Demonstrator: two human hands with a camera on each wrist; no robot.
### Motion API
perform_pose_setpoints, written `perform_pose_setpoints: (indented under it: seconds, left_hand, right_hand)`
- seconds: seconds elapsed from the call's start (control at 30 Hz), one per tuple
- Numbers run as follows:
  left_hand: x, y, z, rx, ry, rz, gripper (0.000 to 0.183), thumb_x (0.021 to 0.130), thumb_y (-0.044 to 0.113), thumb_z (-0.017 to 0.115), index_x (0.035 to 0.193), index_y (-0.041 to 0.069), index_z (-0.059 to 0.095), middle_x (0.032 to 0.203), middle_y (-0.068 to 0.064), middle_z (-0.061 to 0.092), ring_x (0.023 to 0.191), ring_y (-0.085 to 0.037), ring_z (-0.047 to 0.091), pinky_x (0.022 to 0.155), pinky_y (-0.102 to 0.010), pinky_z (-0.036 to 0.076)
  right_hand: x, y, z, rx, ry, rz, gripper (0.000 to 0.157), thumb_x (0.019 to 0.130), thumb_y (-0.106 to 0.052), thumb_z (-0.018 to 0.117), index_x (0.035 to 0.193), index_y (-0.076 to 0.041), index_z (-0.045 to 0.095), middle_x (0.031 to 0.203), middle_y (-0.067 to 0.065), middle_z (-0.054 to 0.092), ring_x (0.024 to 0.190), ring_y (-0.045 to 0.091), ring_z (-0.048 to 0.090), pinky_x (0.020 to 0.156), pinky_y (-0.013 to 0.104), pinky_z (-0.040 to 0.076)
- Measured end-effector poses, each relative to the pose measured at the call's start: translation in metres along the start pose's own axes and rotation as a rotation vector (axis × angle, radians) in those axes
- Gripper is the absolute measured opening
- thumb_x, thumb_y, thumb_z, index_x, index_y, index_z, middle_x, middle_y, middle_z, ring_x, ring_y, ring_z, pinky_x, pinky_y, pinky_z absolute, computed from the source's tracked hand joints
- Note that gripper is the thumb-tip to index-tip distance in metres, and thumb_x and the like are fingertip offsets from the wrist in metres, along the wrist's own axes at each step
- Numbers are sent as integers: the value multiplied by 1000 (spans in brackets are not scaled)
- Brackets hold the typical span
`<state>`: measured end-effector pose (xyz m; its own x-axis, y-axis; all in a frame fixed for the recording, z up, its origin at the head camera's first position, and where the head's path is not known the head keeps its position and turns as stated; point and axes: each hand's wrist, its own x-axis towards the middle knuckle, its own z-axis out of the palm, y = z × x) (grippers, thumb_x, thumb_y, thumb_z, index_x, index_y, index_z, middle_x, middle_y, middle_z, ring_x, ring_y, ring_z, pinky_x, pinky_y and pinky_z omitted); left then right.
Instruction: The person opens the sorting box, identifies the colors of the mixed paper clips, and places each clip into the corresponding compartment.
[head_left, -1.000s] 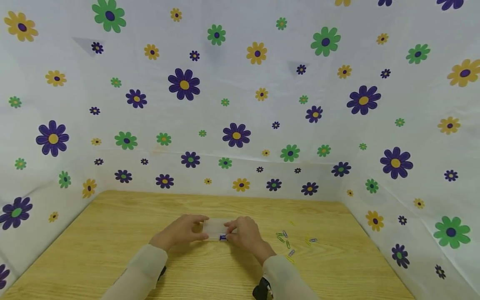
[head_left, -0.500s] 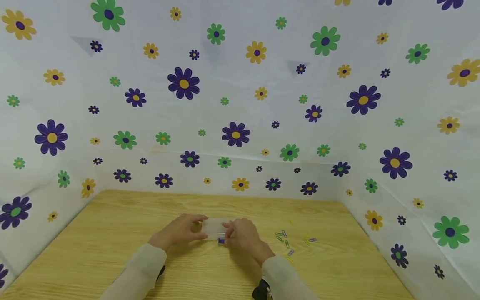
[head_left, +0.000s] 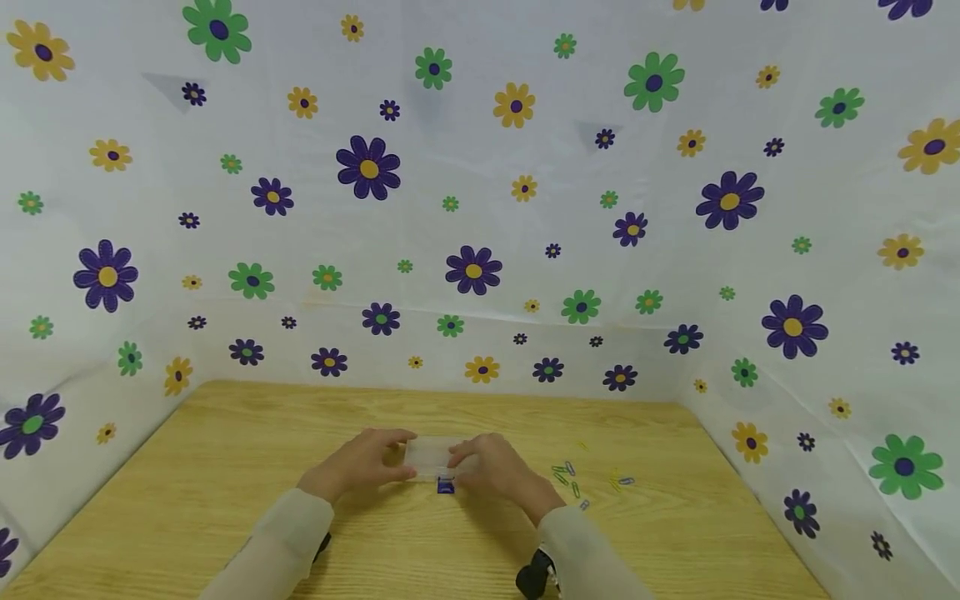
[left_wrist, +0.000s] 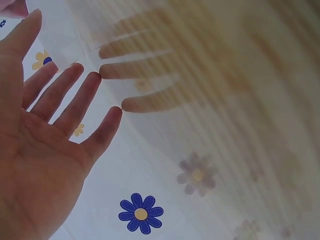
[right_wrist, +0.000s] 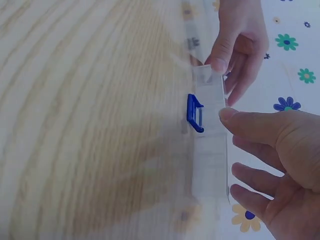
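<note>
A clear plastic box (head_left: 426, 454) lies on the table between both hands. From its near side a blue latch (right_wrist: 194, 114) sticks out, swung away from the wall. My left hand (head_left: 360, 460) holds the box's left end, thumb at the front and fingers round the back; the left wrist view shows this hand's palm (left_wrist: 45, 160). At the right part of the box, my right hand (head_left: 497, 468) has its thumb against the front edge beside the latch. Its other fingers rest loosely spread by the lid, as the right wrist view shows (right_wrist: 295, 160).
Green paper clips (head_left: 561, 477) and a purple paper clip (head_left: 584, 504) lie right of the right hand. Farther right are yellow paper clips (head_left: 617, 479). The wooden table (head_left: 255, 442) is enclosed by a white flowered cloth (head_left: 420, 225).
The right hand's fingers have let go of the blue latch, which now stands swung outward and shows more fully. The right wrist has shifted slightly right; the left hand keeps its place.
</note>
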<state>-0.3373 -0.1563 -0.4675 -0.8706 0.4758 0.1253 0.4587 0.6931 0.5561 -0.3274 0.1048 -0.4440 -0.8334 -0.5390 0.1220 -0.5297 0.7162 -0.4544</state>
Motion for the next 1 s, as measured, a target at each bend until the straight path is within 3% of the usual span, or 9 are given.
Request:
perform_pose_setpoints:
  seconds: [0.23,0.4,0.53,0.63,0.7,1.0]
  left_hand:
    - [0,0,0,-12,-8,-18,64,93,41,76,144,7,58,146,-14,61,129,-37,61,113,-59,45]
    - [0,0,0,-9,-4,-29,65,93,41,77,144,7,58,146,-14,61,130,-36,60,114,-59,44]
    - [0,-1,1,0,3,-19,66,91,41,78,144,7,58,144,-14,63,129,-35,61,114,-59,44]
    - [1,-2,2,16,5,-3,66,90,39,79,144,6,58,143,-14,64,128,-35,61,115,-58,44]
    - [1,-3,2,32,7,7,66,90,38,79,143,6,58,142,-14,64,128,-35,61,115,-58,44]
    - [2,-5,4,53,11,-5,66,88,37,82,143,7,59,137,-13,67,127,-33,62,115,-56,44]
  right_hand:
    - [-4,12,-8,17,6,37,29,88,-13,81,117,-11,78,142,13,66,137,38,58,114,54,47]
    - [-7,21,-10,-23,3,17,36,87,-11,82,122,-8,75,145,17,62,136,41,58,114,54,47]
    - [-9,25,-11,-29,2,7,38,85,-11,84,122,-8,74,146,18,62,123,42,66,109,52,51]
    - [-9,26,-11,-2,1,14,39,85,-11,84,123,-8,74,146,17,61,125,41,65,111,53,49]
    - [-9,28,-11,6,4,14,39,85,-11,84,123,-8,74,146,17,62,136,40,58,114,54,46]
    - [-9,31,-11,27,-8,17,37,89,-13,81,125,-8,73,146,17,61,139,40,55,116,56,43]
